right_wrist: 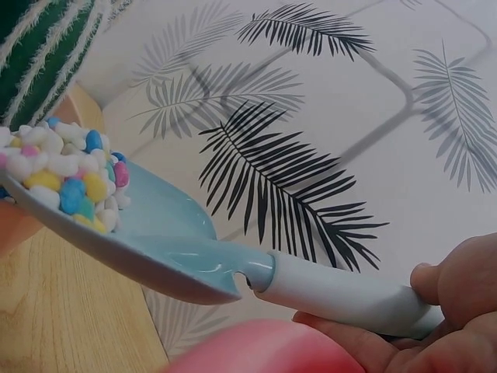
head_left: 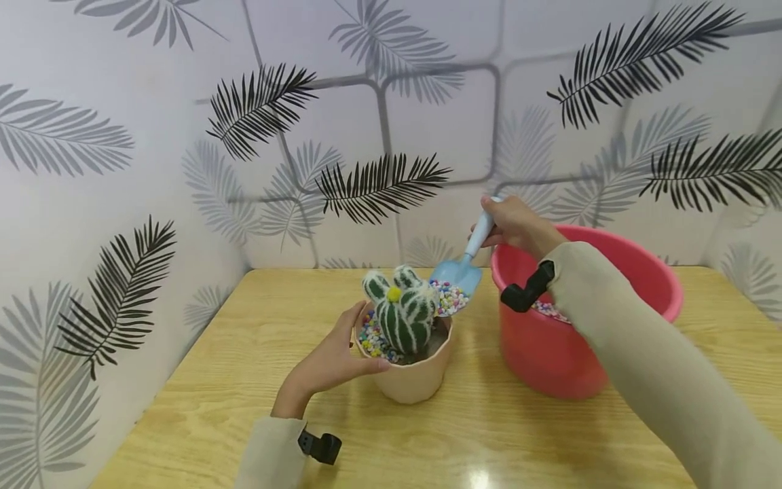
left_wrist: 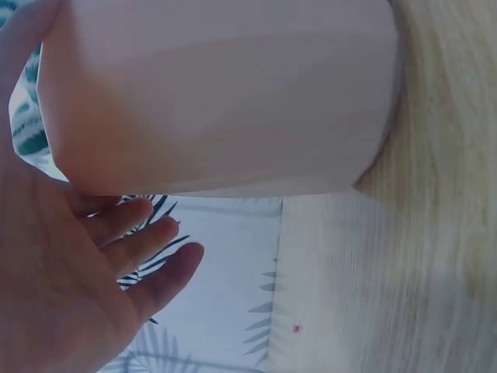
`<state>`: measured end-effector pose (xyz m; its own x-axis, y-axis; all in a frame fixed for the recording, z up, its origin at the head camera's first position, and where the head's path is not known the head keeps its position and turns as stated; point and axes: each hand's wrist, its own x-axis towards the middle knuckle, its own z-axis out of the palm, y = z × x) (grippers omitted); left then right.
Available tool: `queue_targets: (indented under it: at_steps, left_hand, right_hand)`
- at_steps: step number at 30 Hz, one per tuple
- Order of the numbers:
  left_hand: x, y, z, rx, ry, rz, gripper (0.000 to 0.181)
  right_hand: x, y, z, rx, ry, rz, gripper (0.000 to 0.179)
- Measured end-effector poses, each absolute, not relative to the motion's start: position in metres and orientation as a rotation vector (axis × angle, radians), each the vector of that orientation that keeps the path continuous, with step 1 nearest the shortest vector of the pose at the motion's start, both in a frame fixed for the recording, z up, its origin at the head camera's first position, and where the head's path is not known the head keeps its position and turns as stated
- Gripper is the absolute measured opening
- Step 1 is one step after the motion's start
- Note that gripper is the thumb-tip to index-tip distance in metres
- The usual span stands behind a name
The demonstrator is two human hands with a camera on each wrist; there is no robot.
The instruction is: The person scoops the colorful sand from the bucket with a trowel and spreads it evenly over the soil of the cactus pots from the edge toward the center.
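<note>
A green felt-like cactus [head_left: 405, 319] with white fuzzy stripes and a yellow pompom stands in a pale peach flowerpot [head_left: 411, 382]. Colourful pebbles [head_left: 374, 337] cover part of the pot's surface on the left; grey-brown material shows elsewhere. My left hand [head_left: 330, 358] holds the pot by its left side, thumb at the near rim, some fingers off the wall in the left wrist view. Gripped by its white handle in my right hand [head_left: 514, 223] is a light blue hand trowel [right_wrist: 167, 225]. Its blade, loaded with mixed pebbles [right_wrist: 74, 175], tilts down at the pot's far right rim.
A large red tub [head_left: 550, 360] stands right of the pot, with more pebbles [head_left: 551, 311] inside, beneath my right forearm. Both rest on a wooden table [head_left: 244, 360]. Leaf-patterned wall covering [head_left: 440, 129] rises directly behind the table.
</note>
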<state>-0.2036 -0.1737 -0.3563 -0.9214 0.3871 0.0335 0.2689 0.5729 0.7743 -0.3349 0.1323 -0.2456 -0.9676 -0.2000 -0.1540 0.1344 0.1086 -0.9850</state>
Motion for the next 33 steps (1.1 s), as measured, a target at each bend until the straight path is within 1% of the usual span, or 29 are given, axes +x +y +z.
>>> queue_targets:
  at_steps: [4, 7, 11, 18, 19, 23, 25, 30, 32, 33]
  left_hand:
    - [-0.195, -0.171, -0.357, 0.584, 2.711, 1.257, 0.101]
    - [-0.188, -0.165, -0.354, 0.602, 2.766, 1.240, 0.095]
    - [-0.176, -0.157, -0.353, 0.542, 2.860, 1.212, 0.093]
    - [-0.163, -0.149, -0.353, 0.390, 2.975, 1.145, 0.097]
    - [-0.164, -0.149, -0.352, 0.401, 2.978, 1.123, 0.099]
    - [-0.173, -0.153, -0.347, 0.503, 2.909, 1.126, 0.105]
    - [-0.178, -0.156, -0.346, 0.543, 2.848, 1.153, 0.107]
    - [-0.182, -0.156, -0.348, 0.507, 2.840, 1.134, 0.106]
    - [-0.180, -0.153, -0.349, 0.470, 2.904, 1.091, 0.106]
    - [-0.179, -0.150, -0.348, 0.456, 2.937, 1.081, 0.106]
  right_hand:
    - [-0.334, 0.131, -0.248, -0.055, 2.167, -1.953, 0.035]
    - [-0.334, 0.132, -0.248, -0.051, 2.190, -1.950, 0.028]
    - [-0.334, 0.132, -0.248, -0.051, 2.214, -1.926, 0.033]
    - [-0.334, 0.128, -0.248, -0.060, 2.201, -1.922, 0.045]
    - [-0.335, 0.129, -0.249, -0.060, 2.200, -1.921, 0.046]
    - [-0.335, 0.129, -0.251, -0.060, 2.192, -1.941, 0.037]
    - [-0.334, 0.129, -0.251, -0.062, 2.191, -1.943, 0.039]
    - [-0.334, 0.127, -0.251, -0.058, 2.205, -1.911, 0.053]
    - [-0.334, 0.128, -0.250, -0.050, 2.219, -1.913, 0.050]
    - [-0.334, 0.129, -0.249, -0.044, 2.221, -1.922, 0.046]
